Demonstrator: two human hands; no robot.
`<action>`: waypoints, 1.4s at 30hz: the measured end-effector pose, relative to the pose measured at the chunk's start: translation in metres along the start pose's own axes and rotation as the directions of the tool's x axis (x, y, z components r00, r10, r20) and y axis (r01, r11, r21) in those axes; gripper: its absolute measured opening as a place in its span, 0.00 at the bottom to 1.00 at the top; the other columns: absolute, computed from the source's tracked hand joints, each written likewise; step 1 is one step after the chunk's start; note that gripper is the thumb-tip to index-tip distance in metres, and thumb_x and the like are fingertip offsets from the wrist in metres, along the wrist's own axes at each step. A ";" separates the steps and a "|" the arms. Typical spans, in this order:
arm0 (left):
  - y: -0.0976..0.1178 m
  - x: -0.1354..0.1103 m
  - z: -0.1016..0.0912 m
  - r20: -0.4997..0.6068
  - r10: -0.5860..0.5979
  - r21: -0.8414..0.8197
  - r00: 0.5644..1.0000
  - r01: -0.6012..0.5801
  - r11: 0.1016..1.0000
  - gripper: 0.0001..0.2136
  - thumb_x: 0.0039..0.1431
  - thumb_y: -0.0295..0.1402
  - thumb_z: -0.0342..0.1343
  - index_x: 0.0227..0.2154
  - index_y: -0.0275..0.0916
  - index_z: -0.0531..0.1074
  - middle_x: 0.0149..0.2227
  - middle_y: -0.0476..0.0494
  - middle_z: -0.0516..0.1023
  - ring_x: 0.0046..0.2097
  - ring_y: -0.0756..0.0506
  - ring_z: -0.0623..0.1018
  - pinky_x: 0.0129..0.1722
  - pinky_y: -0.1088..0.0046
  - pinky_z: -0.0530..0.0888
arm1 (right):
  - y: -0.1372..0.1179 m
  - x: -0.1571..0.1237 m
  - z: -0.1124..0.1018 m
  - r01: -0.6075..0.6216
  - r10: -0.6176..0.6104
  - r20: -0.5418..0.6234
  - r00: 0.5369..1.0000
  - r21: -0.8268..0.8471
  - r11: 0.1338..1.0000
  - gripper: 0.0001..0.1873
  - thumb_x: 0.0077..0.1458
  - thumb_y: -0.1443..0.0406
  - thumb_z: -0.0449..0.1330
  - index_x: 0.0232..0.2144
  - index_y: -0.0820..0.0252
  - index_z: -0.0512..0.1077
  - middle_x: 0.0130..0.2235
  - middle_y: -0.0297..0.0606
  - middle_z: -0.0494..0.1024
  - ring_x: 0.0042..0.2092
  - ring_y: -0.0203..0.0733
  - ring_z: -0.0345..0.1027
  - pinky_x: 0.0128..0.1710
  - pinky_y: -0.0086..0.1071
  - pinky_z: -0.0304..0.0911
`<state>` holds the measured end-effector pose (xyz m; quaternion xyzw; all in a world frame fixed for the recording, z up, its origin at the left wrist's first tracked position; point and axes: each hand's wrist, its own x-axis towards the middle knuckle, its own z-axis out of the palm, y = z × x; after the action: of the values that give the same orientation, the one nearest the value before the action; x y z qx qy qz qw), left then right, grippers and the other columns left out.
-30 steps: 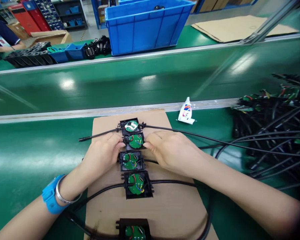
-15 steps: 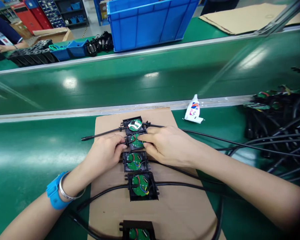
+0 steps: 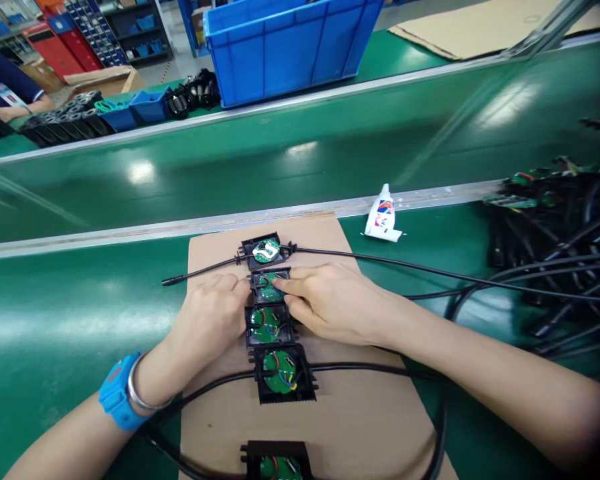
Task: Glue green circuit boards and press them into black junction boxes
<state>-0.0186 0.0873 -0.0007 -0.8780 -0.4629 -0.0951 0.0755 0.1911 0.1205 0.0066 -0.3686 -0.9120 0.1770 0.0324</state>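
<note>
Several black square housings with round green circuit boards lie in a column on a cardboard sheet (image 3: 340, 413). The second housing (image 3: 269, 285) sits between my hands. My left hand (image 3: 207, 320) is curled against its left side, fingertips at its edge. My right hand (image 3: 330, 300) rests on its right side with the index finger pressing on the green board. The top housing (image 3: 266, 251) has a white patch on its board. Below are a third housing (image 3: 266, 325) and a fourth housing (image 3: 280, 371). A fifth housing (image 3: 277, 463) is cut off at the bottom edge. Black cables run from each.
A white glue tube (image 3: 383, 215) lies right of the cardboard. A heap of black cabled parts (image 3: 555, 227) fills the right side. Beyond the green conveyor belt (image 3: 280, 167) stand a blue crate (image 3: 290, 47), small blue bins and black parts. Another person's arm (image 3: 10, 107) shows far left.
My right index finger has slid from the housing's right edge onto its green board. My left hand stayed at the left edge. The view shifted slightly.
</note>
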 end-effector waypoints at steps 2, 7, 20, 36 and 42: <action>0.006 0.003 -0.002 0.059 0.058 0.142 0.997 -0.066 0.988 0.10 0.50 0.19 0.47 0.26 0.34 0.72 0.23 0.43 0.73 0.26 0.45 0.74 0.22 0.72 0.67 | 0.000 0.001 0.000 -0.003 0.003 0.013 1.000 -0.006 1.000 0.20 0.57 0.67 0.47 0.45 0.61 0.75 0.38 0.43 0.78 0.40 0.45 0.72 0.39 0.35 0.62; 0.013 0.017 -0.007 0.237 0.075 0.248 0.969 -0.135 0.959 0.10 0.48 0.18 0.47 0.25 0.33 0.72 0.23 0.40 0.74 0.25 0.41 0.74 0.20 0.68 0.68 | 0.000 0.000 0.003 0.007 -0.007 -0.021 1.000 -0.003 1.000 0.20 0.57 0.66 0.48 0.45 0.62 0.75 0.36 0.43 0.78 0.37 0.44 0.71 0.37 0.35 0.61; 0.020 -0.004 -0.002 0.158 -0.058 0.043 0.986 0.052 0.998 0.21 0.51 0.18 0.46 0.47 0.30 0.73 0.42 0.36 0.75 0.35 0.45 0.78 0.26 0.73 0.77 | -0.002 -0.003 0.007 -0.032 0.036 -0.079 0.996 0.047 0.998 0.18 0.56 0.65 0.49 0.44 0.63 0.75 0.36 0.44 0.78 0.36 0.44 0.71 0.36 0.33 0.60; 0.002 0.008 0.015 0.035 0.178 -0.283 0.983 -0.161 0.945 0.12 0.58 0.20 0.46 0.39 0.33 0.74 0.43 0.39 0.76 0.44 0.42 0.74 0.45 0.60 0.74 | 0.004 -0.018 -0.002 -0.055 0.053 -0.068 0.996 -0.035 0.998 0.08 0.55 0.70 0.49 0.32 0.62 0.68 0.33 0.41 0.75 0.33 0.43 0.68 0.34 0.35 0.57; 0.004 0.002 0.022 0.019 0.177 -0.246 0.984 -0.167 0.955 0.14 0.55 0.17 0.45 0.39 0.32 0.73 0.45 0.38 0.76 0.44 0.42 0.75 0.45 0.61 0.74 | 0.006 -0.011 0.011 -0.097 0.130 -0.200 0.971 0.165 0.981 0.11 0.61 0.67 0.45 0.32 0.62 0.65 0.29 0.39 0.73 0.29 0.38 0.66 0.31 0.31 0.57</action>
<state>-0.0116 0.0912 -0.0223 -0.9194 -0.3708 -0.1265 -0.0343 0.2010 0.1137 -0.0052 -0.4333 -0.8644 0.2087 0.1467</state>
